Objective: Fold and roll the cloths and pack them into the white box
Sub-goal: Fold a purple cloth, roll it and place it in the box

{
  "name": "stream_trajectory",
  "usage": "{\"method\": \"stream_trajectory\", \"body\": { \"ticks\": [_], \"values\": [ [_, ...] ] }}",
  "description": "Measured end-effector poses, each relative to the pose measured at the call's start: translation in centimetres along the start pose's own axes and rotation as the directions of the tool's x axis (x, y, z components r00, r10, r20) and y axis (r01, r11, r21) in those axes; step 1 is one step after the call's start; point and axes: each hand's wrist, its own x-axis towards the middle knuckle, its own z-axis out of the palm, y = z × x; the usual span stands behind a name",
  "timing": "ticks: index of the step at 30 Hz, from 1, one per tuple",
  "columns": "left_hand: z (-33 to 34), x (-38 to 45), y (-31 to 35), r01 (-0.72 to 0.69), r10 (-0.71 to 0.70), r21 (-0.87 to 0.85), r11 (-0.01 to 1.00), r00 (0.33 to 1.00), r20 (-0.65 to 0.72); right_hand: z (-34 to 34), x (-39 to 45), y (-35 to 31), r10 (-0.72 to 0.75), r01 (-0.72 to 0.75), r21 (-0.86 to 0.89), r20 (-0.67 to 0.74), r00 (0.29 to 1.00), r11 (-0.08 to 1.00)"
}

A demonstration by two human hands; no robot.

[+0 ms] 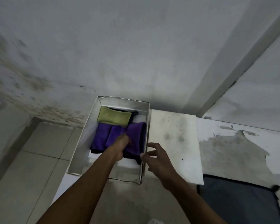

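The white box [94,120] lies open on a white surface. At its far end sits a folded green cloth [114,116]. Nearer lie three purple rolled cloths with black edges side by side, the left purple roll [100,136], the middle purple roll [116,131] and the right purple roll [136,136]. My left hand [122,143] is inside the box, fingers closed on the right purple roll between it and the middle one. My right hand [157,157] hovers at the box's right wall with fingers spread, holding nothing.
The white box lid [173,143] lies flat just right of the box. A grey cloth with black trim [239,199] is spread at the lower right. A stained wall stands behind, and tiled floor [31,159] drops away on the left.
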Motion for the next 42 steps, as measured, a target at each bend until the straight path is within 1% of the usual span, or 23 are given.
{"method": "stream_trajectory", "body": {
  "ticks": [2,4,7,10,11,12,14,17,18,20,21,22,24,25,27,30,36,39,42],
  "values": [
    [0.7,0.4,0.0,-0.105,0.109,0.112,0.988,0.993,-0.038,0.3,0.2,0.1,-0.014,0.014,-0.025,0.009,1.000,1.000],
    [1.4,0.5,-0.3,-0.175,0.198,0.213,0.961,0.976,-0.094,0.5,0.4,0.3,-0.031,0.031,-0.048,0.005,1.000,0.998],
    [2.4,0.4,-0.8,-0.204,0.319,0.442,0.874,0.926,-0.203,0.5,0.5,0.4,-0.042,0.042,-0.071,0.007,0.999,0.997],
    [3.3,-0.2,-1.2,-0.221,0.407,0.559,0.799,0.884,-0.232,0.3,0.7,0.5,-0.048,0.049,-0.085,0.019,0.999,0.995],
    [3.5,-0.4,-1.4,-0.217,0.434,0.613,0.760,0.871,-0.230,0.2,0.7,0.6,-0.049,0.051,-0.085,0.021,0.999,0.995],
    [3.6,-0.6,-1.5,-0.199,0.461,0.684,0.702,0.859,-0.222,0.2,0.7,0.6,-0.049,0.051,-0.082,0.022,0.999,0.995],
    [3.6,-1.2,-1.8,-0.128,0.506,0.836,0.534,0.840,-0.195,0.2,0.8,0.8,-0.048,0.050,-0.072,0.026,0.999,0.996],
    [3.3,-1.8,-2.1,-0.037,0.591,0.954,0.296,0.792,-0.153,0.1,0.9,1.0,-0.056,0.059,-0.064,0.043,0.997,0.996],
    [3.2,-1.8,-2.2,-0.037,0.632,0.974,0.222,0.766,-0.115,0.1,0.9,1.1,-0.061,0.064,-0.063,0.048,0.997,0.996],
    [3.1,-1.5,-2.5,-0.091,0.679,0.994,0.066,0.734,0.023,0.0,0.9,1.3,-0.070,0.073,-0.061,0.049,0.996,0.995],
    [3.0,-1.2,-2.8,-0.134,0.670,0.991,-0.001,0.736,0.100,0.0,0.9,1.3,-0.073,0.076,-0.061,0.049,0.996,0.995],
    [2.9,-0.8,-3.1,-0.174,0.636,0.983,-0.054,0.753,0.168,-0.1,1.0,1.4,-0.076,0.079,-0.062,0.051,0.996,0.995],
    [2.7,-0.1,-3.7,-0.224,0.519,0.964,-0.140,0.813,0.264,0.0,1.0,1.4,-0.077,0.080,-0.059,0.057,0.995,0.995],
    [2.6,0.2,-3.9,-0.239,0.459,0.956,-0.171,0.839,0.291,0.0,1.0,1.4,-0.075,0.078,-0.051,0.060,0.995,0.996],
    [2.5,0.9,-4.0,-0.251,0.372,0.945,-0.208,0.874,0.314,0.0,1.0,1.5,-0.078,0.080,-0.036,0.061,0.995,0.996],
    [2.5,1.6,-3.5,-0.252,0.322,0.945,-0.211,0.894,0.310,0.0,1.0,1.6,-0.075,0.077,-0.026,0.063,0.995,0.997],
    [3.0,2.4,-2.7,-0.269,0.405,0.950,-0.156,0.860,0.310,-0.1,1.2,1.7,-0.072,0.075,-0.026,0.089,0.993,0.997],
    [3.5,2.1,-2.2,-0.241,0.405,0.954,-0.180,0.865,0.295,-0.2,1.3,1.8,-0.068,0.072,-0.033,0.095,0.993,0.997],
    [3.1,1.3,-1.5,-0.277,0.394,0.931,-0.238,0.849,0.353,-0.4,1.3,2.0,-0.074,0.078,-0.034,0.099,0.992,0.996]
  ]
}}
